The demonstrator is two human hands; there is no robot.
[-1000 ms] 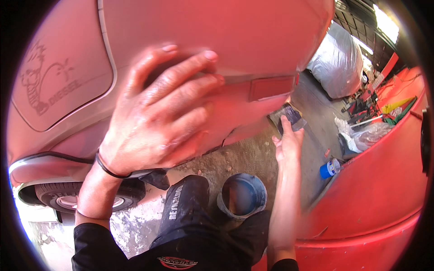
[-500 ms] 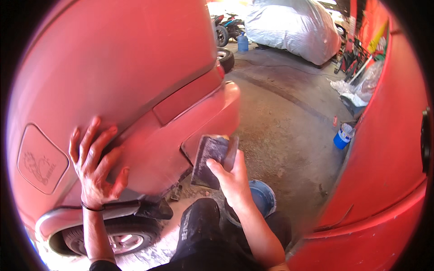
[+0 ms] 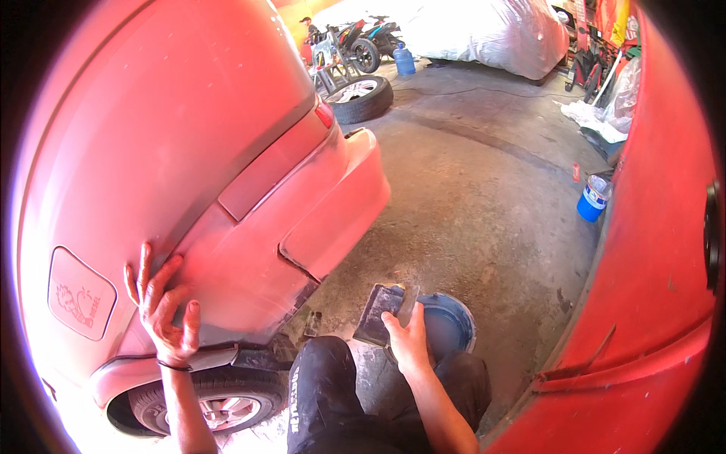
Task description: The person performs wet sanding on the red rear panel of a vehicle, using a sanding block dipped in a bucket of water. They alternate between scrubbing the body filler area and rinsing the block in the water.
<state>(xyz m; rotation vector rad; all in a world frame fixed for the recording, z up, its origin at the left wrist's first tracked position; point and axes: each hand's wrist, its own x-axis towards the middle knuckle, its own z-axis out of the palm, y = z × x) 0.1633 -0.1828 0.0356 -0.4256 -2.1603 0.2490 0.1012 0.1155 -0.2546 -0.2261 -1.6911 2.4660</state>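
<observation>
My left hand (image 3: pixel 162 310) is open, its fingers spread against the dull red side panel (image 3: pixel 189 136) of a vehicle, above the rear wheel (image 3: pixel 219 401). A fuel flap (image 3: pixel 82 291) with a drawing on it is just left of this hand. My right hand (image 3: pixel 408 337) is closed on a dark, folded piece of sandpaper (image 3: pixel 374 310), thumb on its face; whether a block is inside cannot be seen. Beneath and behind it stands a blue bucket (image 3: pixel 446 325) with dark liquid, partly hidden by my right hand and knee. The panel's rear bumper (image 3: pixel 352 197) is in front of me.
A bright red panel (image 3: pixel 643 265) lines the right side. A blue and white can (image 3: pixel 594 198) stands beside it. Farther off are a loose wheel (image 3: pixel 355 98), a blue water jug (image 3: pixel 404 60), motorcycles and a silver-covered car (image 3: pixel 491 34).
My right hand has lowered the sandpaper toward the bucket, away from the bumper. The view has shifted, and my left hand remains on the panel, slightly lower in the picture.
</observation>
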